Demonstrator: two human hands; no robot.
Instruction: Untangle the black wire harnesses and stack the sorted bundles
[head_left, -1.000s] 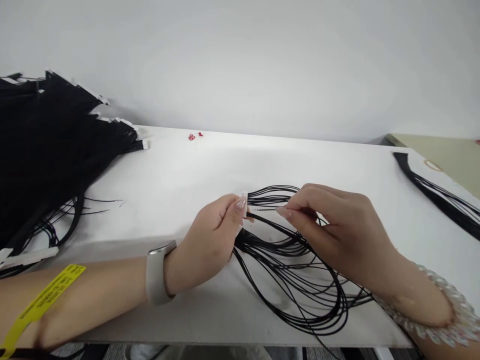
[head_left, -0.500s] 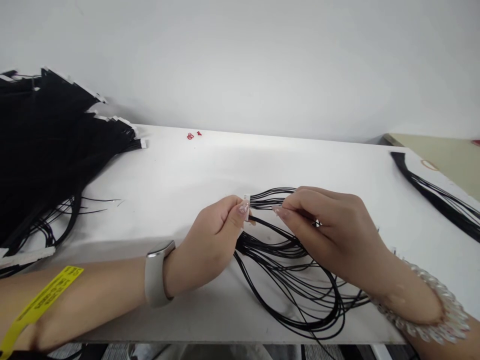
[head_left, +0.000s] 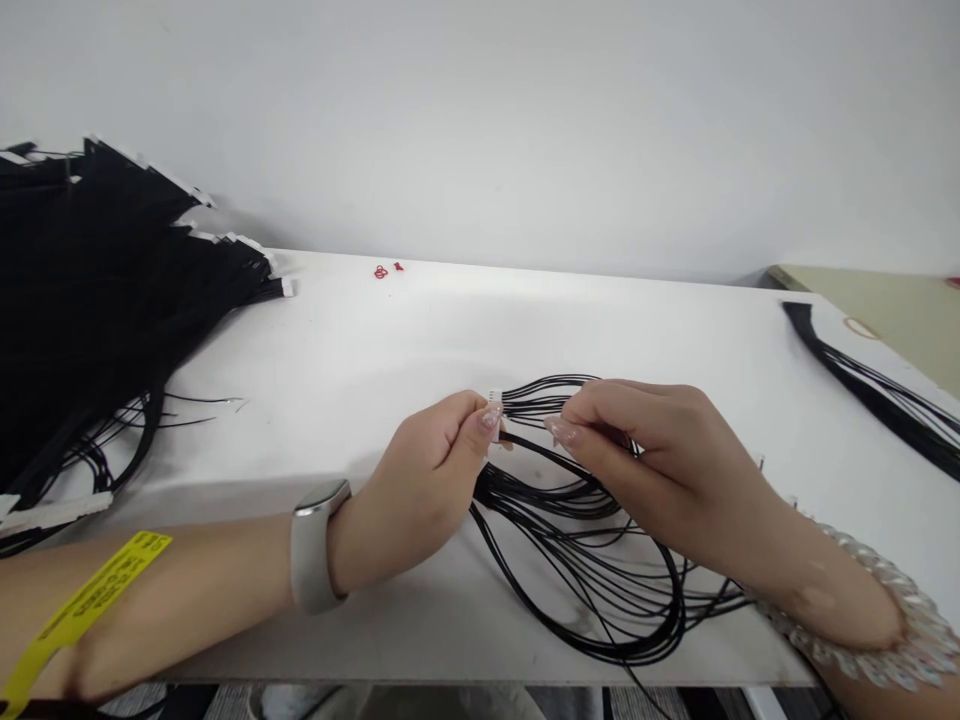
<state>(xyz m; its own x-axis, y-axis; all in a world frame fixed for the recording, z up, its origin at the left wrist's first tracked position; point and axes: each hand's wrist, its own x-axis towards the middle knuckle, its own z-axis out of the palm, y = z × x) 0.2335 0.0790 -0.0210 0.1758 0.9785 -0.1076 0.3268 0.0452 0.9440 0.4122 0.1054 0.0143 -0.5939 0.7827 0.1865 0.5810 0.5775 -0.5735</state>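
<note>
Between thumb and fingers, my left hand [head_left: 431, 470] grips a white connector [head_left: 495, 398], its upper end showing above the thumb. Thin black wires [head_left: 544, 385] run from the connector's right side towards my right hand [head_left: 649, 450]. The right thumb and forefinger are pinched together on a black wire, a short way right of the connector; the fingertips partly hide it. Below both hands, a looped bundle of black wires [head_left: 577, 560] hangs and spreads over the white table [head_left: 360, 350]. Part of that bundle passes behind my right hand and wrist.
A large heap of black wires [head_left: 112, 300] with white connectors covers the left side. At the right lies another black wire bundle [head_left: 862, 390]. Small red bits [head_left: 381, 272] sit near the back, by the wall [head_left: 480, 130]. A brown-edged ring mark [head_left: 859, 328] is at the right edge.
My right hand has shifted slightly, its knuckles a little lower and its wrist a little to the right. My left hand keeps hold of the connector, nearly still.
</note>
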